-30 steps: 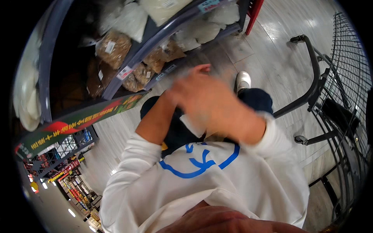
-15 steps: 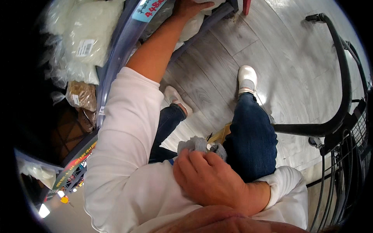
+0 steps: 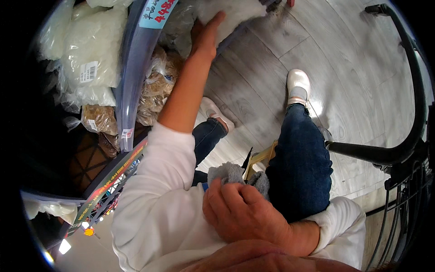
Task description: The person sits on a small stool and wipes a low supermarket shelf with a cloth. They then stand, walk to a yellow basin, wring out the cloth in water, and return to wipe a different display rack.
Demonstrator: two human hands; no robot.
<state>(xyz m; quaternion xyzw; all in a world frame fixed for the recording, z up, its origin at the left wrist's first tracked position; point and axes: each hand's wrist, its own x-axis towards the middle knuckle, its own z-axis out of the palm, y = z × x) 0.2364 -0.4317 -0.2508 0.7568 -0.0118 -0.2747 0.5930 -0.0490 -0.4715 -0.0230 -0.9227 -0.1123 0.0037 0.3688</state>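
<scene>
At the top of the head view my left hand (image 3: 206, 37) reaches into the lower shelf. Its visible fingers are stretched out against a clear plastic bag of white contents (image 3: 235, 18), and the rest of that hand is turned away. Close to my body, my right hand (image 3: 247, 211) is closed around a bunched grey cloth (image 3: 225, 172), which sticks out past the fingers. Beside my left forearm lie bags of brown goods (image 3: 156, 88) on the same shelf.
Large bags of white contents (image 3: 95, 45) fill the upper shelf at left, behind a bluish shelf edge (image 3: 134, 59) with a price card (image 3: 157, 12). A black-framed cart (image 3: 380, 154) stands at right. Part of a yellow stool (image 3: 260, 159) shows by my leg.
My left hand has drawn back slightly toward me and lies along the white bag. The view has shifted, showing more brown bags. My right hand keeps the grey cloth.
</scene>
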